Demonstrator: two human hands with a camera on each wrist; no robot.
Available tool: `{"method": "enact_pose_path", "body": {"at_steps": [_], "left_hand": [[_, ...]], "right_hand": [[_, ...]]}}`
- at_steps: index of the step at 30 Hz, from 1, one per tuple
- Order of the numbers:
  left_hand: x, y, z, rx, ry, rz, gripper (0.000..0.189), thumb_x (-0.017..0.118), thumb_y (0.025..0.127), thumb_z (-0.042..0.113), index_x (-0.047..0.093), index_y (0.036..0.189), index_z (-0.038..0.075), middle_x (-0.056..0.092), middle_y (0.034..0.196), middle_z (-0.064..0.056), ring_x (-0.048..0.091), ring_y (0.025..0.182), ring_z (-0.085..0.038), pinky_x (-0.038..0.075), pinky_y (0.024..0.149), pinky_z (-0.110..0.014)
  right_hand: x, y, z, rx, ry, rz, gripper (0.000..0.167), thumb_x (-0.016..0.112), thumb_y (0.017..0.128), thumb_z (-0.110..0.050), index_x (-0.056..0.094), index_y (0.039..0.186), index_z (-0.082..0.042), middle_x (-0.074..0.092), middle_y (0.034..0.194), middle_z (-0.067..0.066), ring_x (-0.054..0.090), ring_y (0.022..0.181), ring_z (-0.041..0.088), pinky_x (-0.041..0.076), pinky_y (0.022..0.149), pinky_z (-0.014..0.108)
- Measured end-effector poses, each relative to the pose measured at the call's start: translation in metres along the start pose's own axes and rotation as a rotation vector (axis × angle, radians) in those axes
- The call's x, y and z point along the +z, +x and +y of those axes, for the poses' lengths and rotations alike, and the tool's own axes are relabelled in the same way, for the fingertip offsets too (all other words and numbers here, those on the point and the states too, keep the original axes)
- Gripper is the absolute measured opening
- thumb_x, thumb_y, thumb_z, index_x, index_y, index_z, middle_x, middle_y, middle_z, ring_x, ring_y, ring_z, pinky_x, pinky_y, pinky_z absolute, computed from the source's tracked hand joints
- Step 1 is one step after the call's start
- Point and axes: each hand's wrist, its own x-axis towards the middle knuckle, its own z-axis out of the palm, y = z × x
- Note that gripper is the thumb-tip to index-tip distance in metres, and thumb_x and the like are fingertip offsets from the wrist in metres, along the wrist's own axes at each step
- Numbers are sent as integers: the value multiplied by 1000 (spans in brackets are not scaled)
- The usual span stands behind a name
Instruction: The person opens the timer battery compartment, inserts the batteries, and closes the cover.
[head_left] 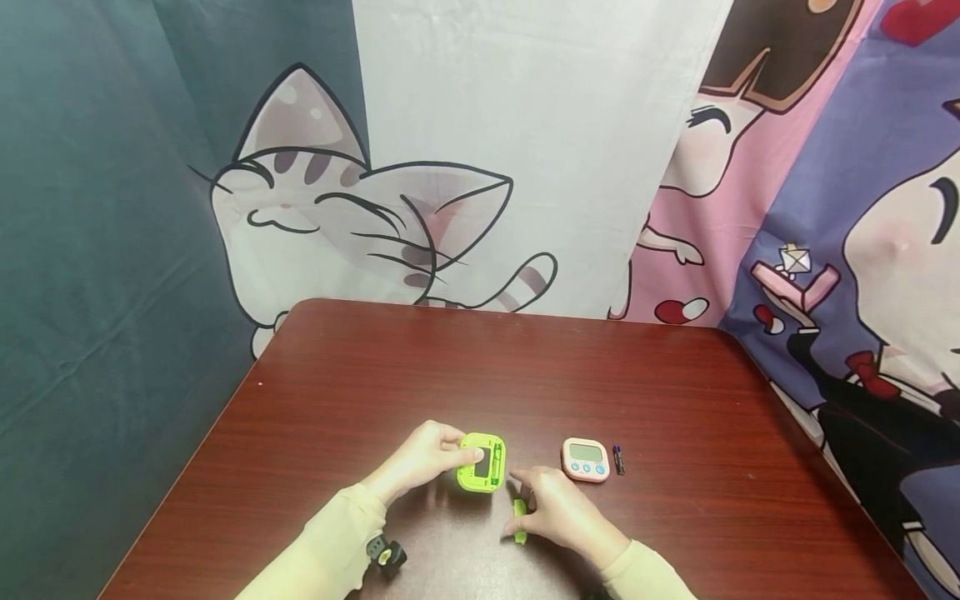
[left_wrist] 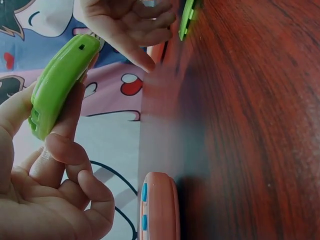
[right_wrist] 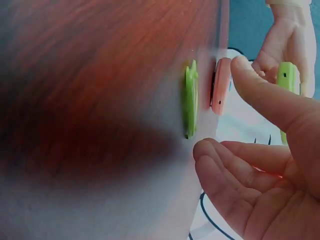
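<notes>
A: Where is the green timer, and how held?

B: Raised above the table, pinched between my left hand's thumb and fingers.

A: What is done?

B: The back cover is off, lying on the table. Whether a battery fills the slot, I cannot tell.

A: What is left?

B: The back, I judge, is not yet closed; my right hand, fingers parted, holding nothing, is just beside the cover.

The left hand pinches with thumb and fingers. To its right, the right hand parts thumb from fingers, the 2 hands near but apart.
</notes>
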Motion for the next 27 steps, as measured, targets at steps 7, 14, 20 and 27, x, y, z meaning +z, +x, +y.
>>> {"method": "enact_pose_path", "body": {"at_steps": [7, 14, 20, 27], "left_hand": [[1, 0, 1, 0, -32, -5, 35, 71, 84, 28, 69, 102, -2, 72, 90, -19, 70, 81, -14, 52, 78, -29], [1, 0, 0, -3, -25, -1, 36, 71, 84, 29, 69, 102, -2, 72, 90, -18, 69, 82, -14, 52, 79, -30], [1, -1, 2, -2, -27, -7, 35, 71, 84, 28, 69, 102, -2, 72, 90, -18, 70, 82, -14, 52, 78, -30], [2, -1, 2, -3, -28, -3, 36, 71, 84, 29, 69, 103, -1, 72, 92, -18, 69, 83, -14, 52, 79, -31]], "right_hand": [[5, -4, -5, -14, -80, -35, 74, 88, 55, -39, 64, 110, 4, 55, 80, -2, 45, 67, 1, 43, 60, 20], [5, -6, -7, 1, -104, -32, 68, 89, 56, -29, 64, 111, 3, 50, 79, -5, 41, 65, 1, 41, 59, 19], [6, -7, -6, 0, -113, -14, 47, 88, 58, -25, 67, 93, -2, 46, 75, -7, 39, 63, 0, 39, 56, 17], [6, -6, -4, 11, -100, 12, 35, 87, 58, -22, 64, 79, -6, 46, 72, -7, 38, 62, 0, 38, 55, 18]]}}
